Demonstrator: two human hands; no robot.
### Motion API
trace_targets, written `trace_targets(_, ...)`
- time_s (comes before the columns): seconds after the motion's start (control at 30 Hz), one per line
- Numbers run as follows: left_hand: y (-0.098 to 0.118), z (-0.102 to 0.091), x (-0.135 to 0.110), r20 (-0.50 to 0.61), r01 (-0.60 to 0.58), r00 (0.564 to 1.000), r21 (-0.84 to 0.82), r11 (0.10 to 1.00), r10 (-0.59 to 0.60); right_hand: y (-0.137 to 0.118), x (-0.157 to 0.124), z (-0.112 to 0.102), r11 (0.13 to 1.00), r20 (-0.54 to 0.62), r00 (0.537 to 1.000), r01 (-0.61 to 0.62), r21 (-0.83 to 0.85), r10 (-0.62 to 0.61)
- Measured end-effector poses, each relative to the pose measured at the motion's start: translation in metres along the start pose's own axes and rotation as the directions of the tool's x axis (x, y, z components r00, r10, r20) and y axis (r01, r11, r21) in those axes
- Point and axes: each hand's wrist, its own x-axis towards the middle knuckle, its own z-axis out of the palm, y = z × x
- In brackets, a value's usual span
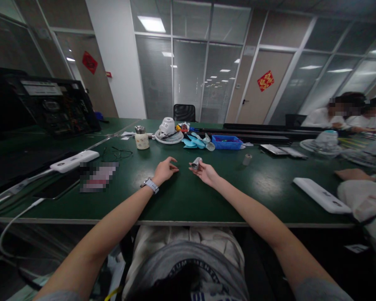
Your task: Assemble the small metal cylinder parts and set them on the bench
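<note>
My right hand (208, 173) grips a small silver cylinder (196, 162) between thumb and fingers, tilted, a little above the green table. A dark spot shows on the cylinder's near side; its exact kind is too small to tell. Facing it across a short gap is my left hand (166, 170), fingers apart and slightly curved, with nothing in them. A watch (151, 184) is on the left wrist. To the right, a second small metal cylinder (247, 159) stands upright on the table.
Behind my hands are a patterned bottle (142, 139), a white fan part (168, 134), light-blue fan blades (194, 141) and a blue tray (227, 142). White oblong devices lie left (75, 161) and right (321, 195). A person's sleeve (359, 198) reaches in at right.
</note>
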Motion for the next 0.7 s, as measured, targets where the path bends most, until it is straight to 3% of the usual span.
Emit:
trace_targets(0.5,0.011,-0.004,-0.002,-0.114,-0.001,0.993,0.025,1.0,0.004,0.001,-0.002,0.002,0.993,-0.001,1.0,-0.007,0.115,0.008)
trace_targets(0.7,0.015,-0.006,0.0,-0.106,0.035,0.994,0.09,0.995,-0.026,0.004,0.003,0.001,1.0,0.002,1.0,0.009,0.029,-0.009)
